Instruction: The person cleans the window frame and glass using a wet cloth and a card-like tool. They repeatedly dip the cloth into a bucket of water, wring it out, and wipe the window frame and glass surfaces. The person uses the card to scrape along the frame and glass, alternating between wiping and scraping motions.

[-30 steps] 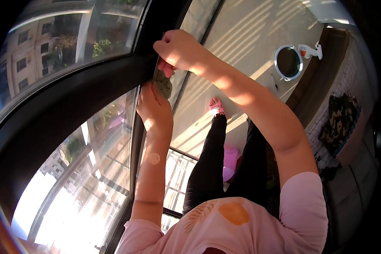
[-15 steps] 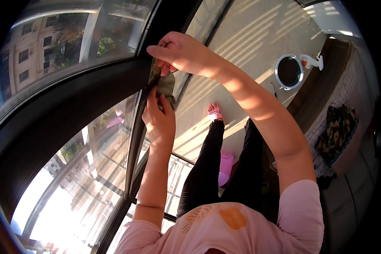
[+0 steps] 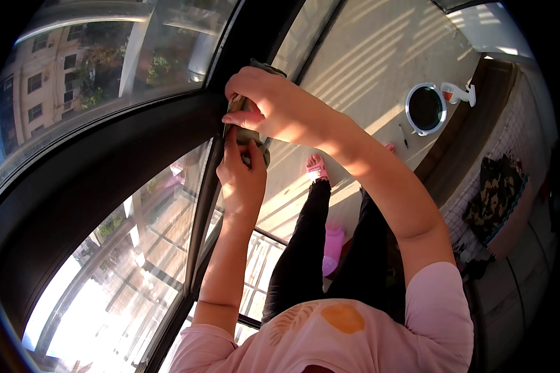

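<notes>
Both hands are on a greenish-brown cloth (image 3: pixel 249 135) at the dark frame (image 3: pixel 115 158) between two window panes. My right hand (image 3: pixel 266 99) is curled over its upper part against the frame's edge, and a fold sticks out above the knuckles. Just below, my left hand (image 3: pixel 238 177) pinches the lower part, index finger pointing up along the edge. The fingertips of the two hands nearly meet. Part of the cloth is hidden behind the right hand. Glass panes (image 3: pixel 100 74) lie to the left, with buildings and railings showing through.
On the floor at the right stand a white-rimmed bucket (image 3: pixel 443 115) of dark water and a white spray bottle (image 3: pixel 460 94). A thin dark stick (image 3: pixel 404 136) lies nearby. Beyond are a brown wooden ledge (image 3: pixel 490 87) and a camouflage-patterned cloth (image 3: pixel 496 194). A pink slipper (image 3: pixel 333 250) lies between my legs.
My right hand has shifted slightly down and right and now wraps over the cloth, whose fold shows above it. My left hand has moved a little to the right, still pinching the cloth.
</notes>
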A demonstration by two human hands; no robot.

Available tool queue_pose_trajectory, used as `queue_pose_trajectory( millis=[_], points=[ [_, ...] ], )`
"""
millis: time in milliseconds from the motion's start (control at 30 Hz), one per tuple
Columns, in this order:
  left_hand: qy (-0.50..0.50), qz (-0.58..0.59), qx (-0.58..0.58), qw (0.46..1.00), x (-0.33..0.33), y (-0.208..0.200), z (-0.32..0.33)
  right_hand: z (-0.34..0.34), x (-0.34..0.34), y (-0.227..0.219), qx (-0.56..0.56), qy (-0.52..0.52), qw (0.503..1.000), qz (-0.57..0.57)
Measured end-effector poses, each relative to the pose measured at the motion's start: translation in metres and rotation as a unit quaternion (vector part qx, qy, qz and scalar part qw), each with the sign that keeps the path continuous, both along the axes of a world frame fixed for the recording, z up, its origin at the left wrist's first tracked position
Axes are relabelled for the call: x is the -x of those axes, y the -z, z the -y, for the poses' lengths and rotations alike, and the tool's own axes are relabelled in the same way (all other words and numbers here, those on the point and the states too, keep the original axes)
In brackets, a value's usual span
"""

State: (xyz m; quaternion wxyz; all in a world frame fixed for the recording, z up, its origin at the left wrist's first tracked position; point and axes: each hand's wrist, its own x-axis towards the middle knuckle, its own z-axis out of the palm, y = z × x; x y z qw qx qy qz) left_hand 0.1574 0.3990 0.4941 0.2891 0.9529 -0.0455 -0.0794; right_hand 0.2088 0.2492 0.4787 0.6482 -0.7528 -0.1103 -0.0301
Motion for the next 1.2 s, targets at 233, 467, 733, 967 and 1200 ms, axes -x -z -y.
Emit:
queue_pose_trajectory(
  millis=[233,467,733,967,1200],
  points=[
    [-0.016,0.038,-0.003,0.999,0.008,-0.001,-0.005,0.023,-0.013,-0.011,-0.027,-0.065,0.997,-0.029],
    [-0.07,0.087,0.002,0.994,0.009,0.001,-0.009,0.014,-0.017,0.01,0.023,-0.109,0.994,0.023],
    [-0.086,-0.004,-0.031,0.996,-0.002,-0.01,-0.007,0.009,-0.021,0.015,0.104,-0.119,0.987,0.032],
    [-0.139,0.038,0.019,0.989,0.019,-0.024,-0.003,0.015,-0.025,0.016,0.133,-0.132,0.978,0.092],
    [-0.049,0.163,-0.044,0.984,-0.002,-0.018,-0.004,0.016,-0.027,0.012,0.167,-0.138,0.967,0.134]
  ],
)
